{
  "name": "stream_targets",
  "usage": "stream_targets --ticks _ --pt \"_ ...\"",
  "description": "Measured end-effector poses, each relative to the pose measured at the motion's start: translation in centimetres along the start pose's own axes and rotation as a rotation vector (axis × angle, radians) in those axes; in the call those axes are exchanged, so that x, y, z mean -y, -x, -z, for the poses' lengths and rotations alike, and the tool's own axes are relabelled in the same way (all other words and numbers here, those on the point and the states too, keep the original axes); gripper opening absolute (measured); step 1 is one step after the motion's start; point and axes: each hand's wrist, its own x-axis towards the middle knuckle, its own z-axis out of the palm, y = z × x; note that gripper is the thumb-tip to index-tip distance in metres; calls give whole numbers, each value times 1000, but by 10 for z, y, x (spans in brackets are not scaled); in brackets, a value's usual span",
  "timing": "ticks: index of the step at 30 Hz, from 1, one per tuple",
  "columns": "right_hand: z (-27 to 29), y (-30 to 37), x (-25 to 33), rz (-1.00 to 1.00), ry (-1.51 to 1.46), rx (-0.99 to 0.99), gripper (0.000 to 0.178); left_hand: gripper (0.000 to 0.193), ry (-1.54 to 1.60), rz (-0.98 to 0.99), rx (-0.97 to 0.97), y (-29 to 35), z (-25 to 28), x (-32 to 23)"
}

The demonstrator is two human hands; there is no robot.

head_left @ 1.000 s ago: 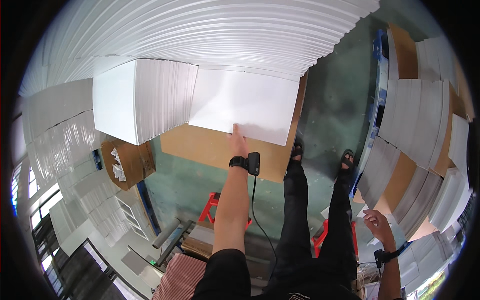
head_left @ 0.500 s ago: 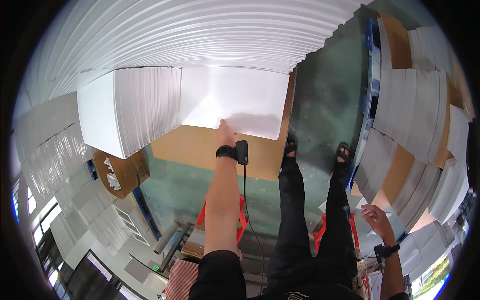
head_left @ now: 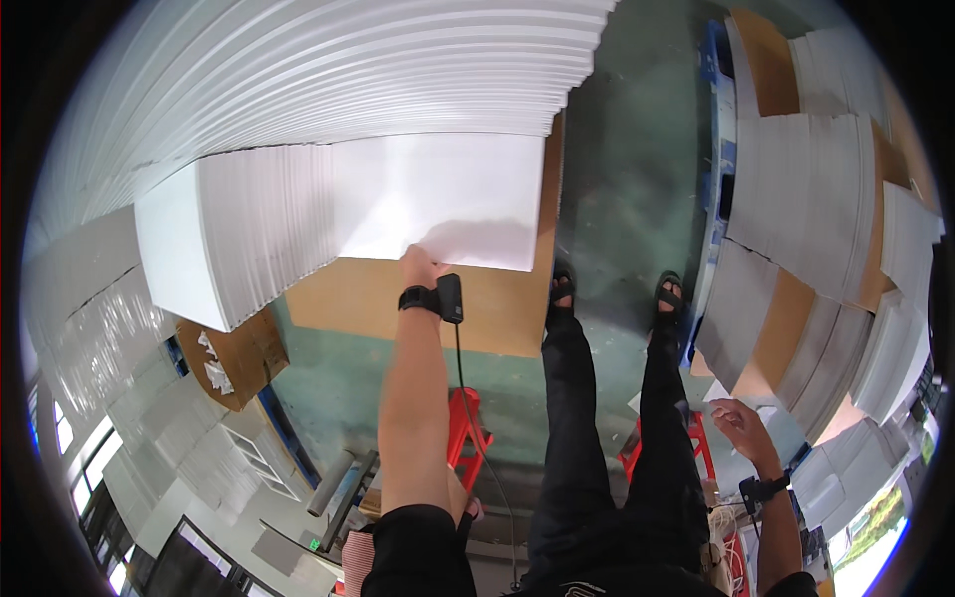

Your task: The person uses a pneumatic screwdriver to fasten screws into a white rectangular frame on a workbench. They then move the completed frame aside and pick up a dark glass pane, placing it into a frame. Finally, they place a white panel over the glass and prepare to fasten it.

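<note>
My left hand point(head_left: 423, 267) is at the near edge of a white sheet point(head_left: 448, 199), its fingers closed over the edge. The sheet lies flat on a brown cardboard base point(head_left: 428, 313); I cannot tell whether more sheets lie under it. My right hand point(head_left: 741, 430) is off to the right beside my leg, fingers curled together. A small pale, blurred thing shows at its fingertips, too unclear to name. Both wrists wear black straps, and a black box with a cable is on the left one.
Tall stacks of white sheets point(head_left: 378, 75) rise behind and a shorter stack point(head_left: 264, 224) stands at left. More stacks point(head_left: 796, 204) sit on a blue pallet point(head_left: 714, 189) at right. A cardboard box point(head_left: 244, 363) is at left. Red stool legs point(head_left: 463, 428) flank my black-trousered legs.
The view has shifted, so the stacks appear farther left. My left hand has gone from reaching onto the sheet to closing at its near edge. My right hand's fingers have drawn together.
</note>
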Motion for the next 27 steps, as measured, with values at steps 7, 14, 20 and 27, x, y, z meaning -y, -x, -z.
stream_targets --ticks 7,14,20,27 --pt "0 -4 -3 -25 0 11 36 44 -84 -17 97 -25 20 -2" --pt "4 -8 9 41 22 19 35 57 -24 -95 87 -10 47 23" --pt "21 -4 34 168 215 47 37 44 -90 -203 293 157 79 144" --pt "56 -12 56 387 484 249 38 27 -522 -291 58 378 198 362"
